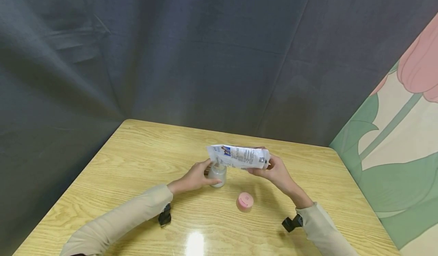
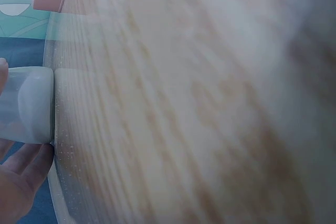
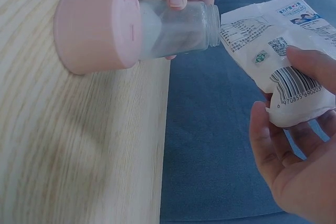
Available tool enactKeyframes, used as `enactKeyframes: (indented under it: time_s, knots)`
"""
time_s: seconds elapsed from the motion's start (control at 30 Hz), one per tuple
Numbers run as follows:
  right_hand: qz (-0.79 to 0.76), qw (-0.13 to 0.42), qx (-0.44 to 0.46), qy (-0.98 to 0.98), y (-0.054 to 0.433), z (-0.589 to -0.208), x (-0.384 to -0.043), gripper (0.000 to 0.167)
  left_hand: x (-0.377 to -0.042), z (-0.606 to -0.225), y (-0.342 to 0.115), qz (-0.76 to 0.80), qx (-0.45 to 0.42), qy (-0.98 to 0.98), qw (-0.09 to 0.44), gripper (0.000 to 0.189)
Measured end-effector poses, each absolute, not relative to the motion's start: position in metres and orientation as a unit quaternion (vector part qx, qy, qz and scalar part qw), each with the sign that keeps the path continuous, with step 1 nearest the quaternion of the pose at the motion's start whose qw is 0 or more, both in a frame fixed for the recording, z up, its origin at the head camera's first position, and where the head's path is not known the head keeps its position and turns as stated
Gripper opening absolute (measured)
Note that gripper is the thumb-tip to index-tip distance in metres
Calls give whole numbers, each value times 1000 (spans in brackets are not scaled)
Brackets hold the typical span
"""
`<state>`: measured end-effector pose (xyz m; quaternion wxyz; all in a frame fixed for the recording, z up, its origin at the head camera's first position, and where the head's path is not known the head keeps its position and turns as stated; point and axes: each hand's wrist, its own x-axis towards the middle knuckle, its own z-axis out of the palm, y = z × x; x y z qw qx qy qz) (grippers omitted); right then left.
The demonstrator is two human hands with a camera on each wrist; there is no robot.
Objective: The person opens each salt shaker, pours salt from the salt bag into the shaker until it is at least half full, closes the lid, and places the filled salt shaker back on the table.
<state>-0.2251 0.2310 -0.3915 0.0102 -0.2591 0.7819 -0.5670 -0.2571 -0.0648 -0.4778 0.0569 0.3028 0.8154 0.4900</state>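
Note:
A small clear glass jar [image 1: 217, 175] stands upright on the table, its threaded mouth uncovered and whitish contents low inside. My left hand [image 1: 197, 177] grips it around the side, thumb in front. In my right hand [image 1: 277, 172] is a white printed plastic bag [image 1: 243, 157], held tilted with its narrow end at the jar's mouth. The right wrist view shows the thumb over the bag [image 3: 268, 45] near a barcode and the fingers beneath. At the left wrist view's edge, fingertips [image 2: 34, 163] reach the base of the jar [image 2: 26, 103].
A round pink lid [image 1: 245, 201] rests on the wooden table [image 1: 154, 149], in front of the jar and to its right. White specks lie near the jar's base in the left wrist view. A dark curtain [image 1: 212, 58] hangs behind the table, and a floral panel [image 1: 397, 142] stands at right.

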Motion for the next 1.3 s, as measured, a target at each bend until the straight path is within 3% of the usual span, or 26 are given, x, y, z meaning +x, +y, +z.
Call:
enactKeyframes:
  time_s: [1.3]
  knots:
    - [-571,-8,-254,781,229,-392,-226,46,-258,-479,-64,498,299,812,62,75]
